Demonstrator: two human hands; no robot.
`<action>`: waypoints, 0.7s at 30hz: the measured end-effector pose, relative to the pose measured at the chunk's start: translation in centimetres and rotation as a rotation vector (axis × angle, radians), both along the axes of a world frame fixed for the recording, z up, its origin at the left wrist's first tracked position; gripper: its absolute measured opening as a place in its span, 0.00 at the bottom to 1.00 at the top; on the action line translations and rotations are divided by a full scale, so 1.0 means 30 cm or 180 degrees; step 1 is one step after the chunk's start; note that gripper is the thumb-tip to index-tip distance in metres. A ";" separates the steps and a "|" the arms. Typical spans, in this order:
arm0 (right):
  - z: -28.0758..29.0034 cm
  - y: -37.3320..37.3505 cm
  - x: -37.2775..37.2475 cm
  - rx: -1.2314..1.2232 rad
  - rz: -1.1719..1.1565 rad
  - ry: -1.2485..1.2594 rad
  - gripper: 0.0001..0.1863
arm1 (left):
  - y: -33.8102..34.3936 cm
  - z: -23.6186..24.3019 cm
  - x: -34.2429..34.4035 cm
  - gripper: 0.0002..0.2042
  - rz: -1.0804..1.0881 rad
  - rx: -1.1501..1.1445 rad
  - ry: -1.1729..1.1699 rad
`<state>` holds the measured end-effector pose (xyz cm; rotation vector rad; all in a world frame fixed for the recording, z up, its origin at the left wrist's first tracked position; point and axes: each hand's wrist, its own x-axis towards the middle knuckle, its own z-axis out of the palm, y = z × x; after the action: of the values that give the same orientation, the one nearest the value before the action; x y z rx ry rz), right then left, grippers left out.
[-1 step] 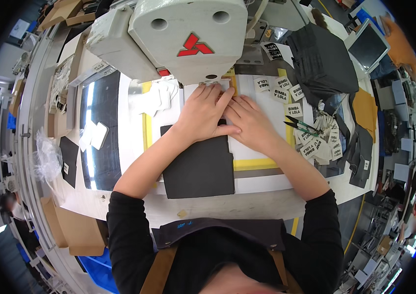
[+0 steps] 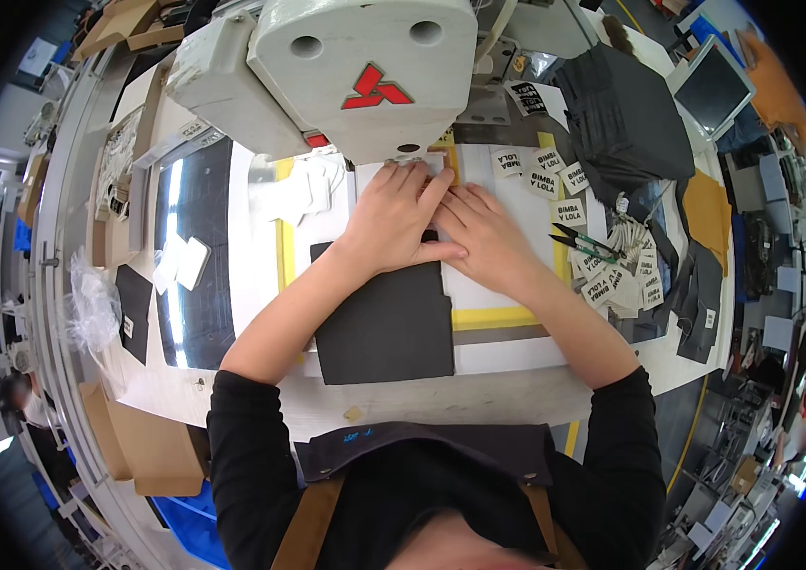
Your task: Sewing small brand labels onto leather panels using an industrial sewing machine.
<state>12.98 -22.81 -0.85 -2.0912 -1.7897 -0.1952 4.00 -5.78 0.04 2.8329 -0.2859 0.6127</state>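
Both my hands lie flat, side by side, under the head of a white industrial sewing machine (image 2: 355, 66). My left hand (image 2: 393, 214) presses on the top of a dark grey fabric piece (image 2: 389, 328) that lies on the white table plate. My right hand (image 2: 484, 237) rests beside it, its thumb and fingers at the fabric's upper right edge. The fingertips of both hands reach the needle area, which the machine head hides. Yellow tape (image 2: 498, 316) marks a frame on the plate around the fabric.
Several white woven labels (image 2: 612, 280) and green-handled snips (image 2: 584, 242) lie to the right. A stack of dark fabric (image 2: 626, 114) and a tablet screen (image 2: 712, 90) stand at the back right. A plastic bag (image 2: 89, 304) and a cardboard box (image 2: 146, 446) are on the left.
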 end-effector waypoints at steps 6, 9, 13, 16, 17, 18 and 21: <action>0.073 -0.081 0.008 -0.0480 -0.0403 -0.0015 0.24 | 0.009 0.003 0.013 0.39 -0.0118 -0.0077 -0.0229; 0.098 -0.134 0.055 -0.0352 -0.0845 -0.0262 0.26 | 0.012 0.028 -0.001 0.35 -0.0013 0.0033 0.0325; 0.077 -0.160 0.129 0.0110 -0.0674 -0.0745 0.24 | 0.023 0.031 -0.025 0.28 0.0026 -0.0209 0.0073; 0.022 -0.197 0.151 -0.0068 -0.0804 -0.0770 0.25 | 0.011 0.065 -0.100 0.27 0.0169 -0.0130 -0.0036; 0.022 -0.204 0.151 -0.0103 -0.0923 -0.0783 0.25 | 0.020 0.069 -0.138 0.27 0.0180 -0.0118 -0.0032; 0.016 -0.208 0.157 -0.0167 -0.1041 -0.0788 0.25 | 0.035 0.059 -0.172 0.26 0.0113 -0.0188 0.0063; 0.008 -0.221 0.167 -0.0226 -0.1229 -0.0869 0.24 | 0.006 0.070 -0.291 0.26 -0.0073 -0.0471 0.0397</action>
<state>17.98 -29.43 -0.60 -2.5499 -1.5280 -0.5512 -4.74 -5.61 2.15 2.7073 -0.2403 0.4314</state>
